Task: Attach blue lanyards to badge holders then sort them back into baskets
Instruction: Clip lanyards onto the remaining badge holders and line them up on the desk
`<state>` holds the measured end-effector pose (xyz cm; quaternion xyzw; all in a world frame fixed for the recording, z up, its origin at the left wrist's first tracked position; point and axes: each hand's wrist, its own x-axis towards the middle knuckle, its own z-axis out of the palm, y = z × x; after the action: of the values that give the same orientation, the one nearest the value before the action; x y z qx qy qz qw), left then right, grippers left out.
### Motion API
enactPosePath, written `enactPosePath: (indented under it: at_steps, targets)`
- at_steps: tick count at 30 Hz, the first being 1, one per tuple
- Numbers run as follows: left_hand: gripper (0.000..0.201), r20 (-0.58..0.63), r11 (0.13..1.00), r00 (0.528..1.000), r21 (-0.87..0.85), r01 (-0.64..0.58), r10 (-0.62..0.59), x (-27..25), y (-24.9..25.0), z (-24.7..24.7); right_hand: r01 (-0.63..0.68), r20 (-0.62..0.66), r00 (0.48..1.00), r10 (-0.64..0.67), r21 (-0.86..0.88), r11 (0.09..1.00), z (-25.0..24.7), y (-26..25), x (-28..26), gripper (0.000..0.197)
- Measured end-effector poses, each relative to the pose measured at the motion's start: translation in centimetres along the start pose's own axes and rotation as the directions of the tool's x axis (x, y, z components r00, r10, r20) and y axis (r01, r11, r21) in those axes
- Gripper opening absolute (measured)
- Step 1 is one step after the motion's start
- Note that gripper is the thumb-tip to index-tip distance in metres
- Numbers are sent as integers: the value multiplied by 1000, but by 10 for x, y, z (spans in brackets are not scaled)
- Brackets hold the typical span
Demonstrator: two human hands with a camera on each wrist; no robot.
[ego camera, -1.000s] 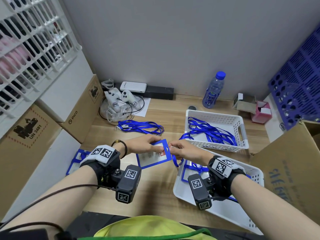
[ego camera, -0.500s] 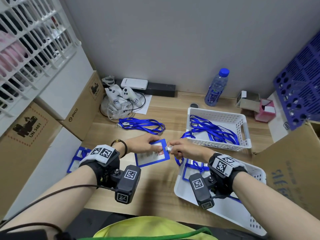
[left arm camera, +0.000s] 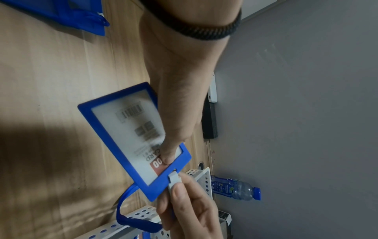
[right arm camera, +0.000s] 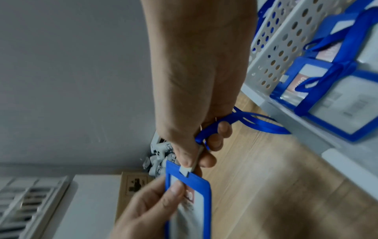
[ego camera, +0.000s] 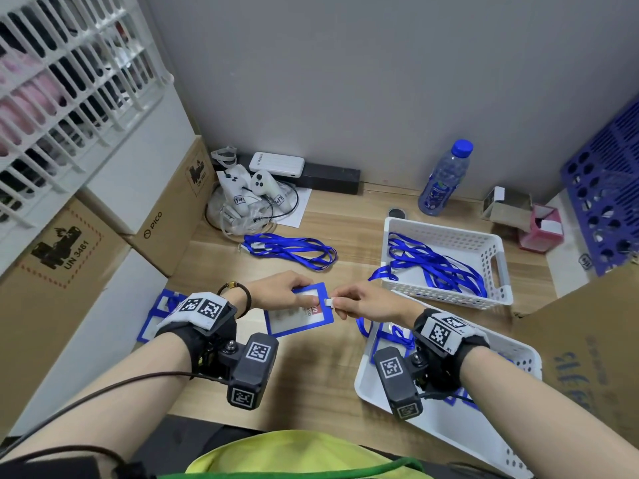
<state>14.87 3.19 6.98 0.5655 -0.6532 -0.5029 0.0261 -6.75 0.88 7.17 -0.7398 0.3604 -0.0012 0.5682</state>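
Note:
My left hand (ego camera: 290, 293) pinches a blue-framed badge holder (ego camera: 294, 321) above the wooden table, thumb on its clear window (left arm camera: 141, 145). My right hand (ego camera: 352, 302) pinches the white clip (ego camera: 330, 301) of a blue lanyard (ego camera: 363, 328), and the clip (left arm camera: 174, 179) sits in the slot at the holder's top edge (right arm camera: 187, 172). The lanyard strap (right arm camera: 251, 122) trails from my right hand toward the near white basket (ego camera: 518, 354), which holds badge holders (right arm camera: 331, 90) with lanyards attached. A far white basket (ego camera: 491, 299) holds loose blue lanyards (ego camera: 435, 267).
More lanyards (ego camera: 290, 250) lie on the table at the back left, with blue badge holders (ego camera: 155, 316) by the boxes at left. White controllers (ego camera: 249, 191), a water bottle (ego camera: 444, 178), cardboard boxes (ego camera: 584, 344) and a blue crate (ego camera: 605, 202) ring the work area.
The white clip has come out from between my right fingers and now meets the holder's slot. Both hands have stayed close together above the table.

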Motion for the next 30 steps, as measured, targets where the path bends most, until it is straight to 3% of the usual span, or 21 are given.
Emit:
enactPosePath:
  at_steps: [4,7,10,13,14,16,18,20,23,26,28,30]
  targets:
    - [9,19,996,1000,-81,26,-25,-5,-9,-4,12,-57,998,-12,1,1000,-6,2,4,27]
    - [11,18,965,1000,-262,-7,13,-6,-16,-11,-26,-191,980,56,153,988,-3,8,15,29]
    - [29,-73,849,997,-525,-54,18,-6,-13,-19,-120,-220,952,211,368,922,-2,7,24,31]
    - [32,-272,718,961,-679,-150,-56,0,-5,-29,-191,-164,958,236,253,949,4,-1,30,38]
    - [31,-344,709,933,-684,-173,-104,5,-4,-34,-200,-126,966,227,200,959,7,-6,32,38]
    - [28,-463,781,869,-603,-165,-174,14,-5,-40,-178,-54,981,187,131,975,14,-19,38,36]
    - [24,-563,893,809,-435,-118,-168,23,-13,-40,-109,-30,993,112,96,989,17,-33,47,37]
    - [29,-607,983,787,-181,-5,-108,26,-22,-38,-41,-51,998,43,45,998,13,-44,56,41]
    - [43,-505,991,861,76,108,-55,25,-33,-35,-3,-130,992,0,-24,1000,2,-51,63,43]
    - [34,-281,959,959,268,96,-17,19,-32,-38,19,-220,975,-22,-15,1000,-7,-47,70,41]
    - [21,-114,961,993,274,44,-13,14,-26,-41,-15,-259,966,-2,-65,998,-9,-41,76,41]
    - [12,53,982,999,188,-18,8,13,-24,-43,-55,-271,962,20,-122,991,-6,-36,82,44]
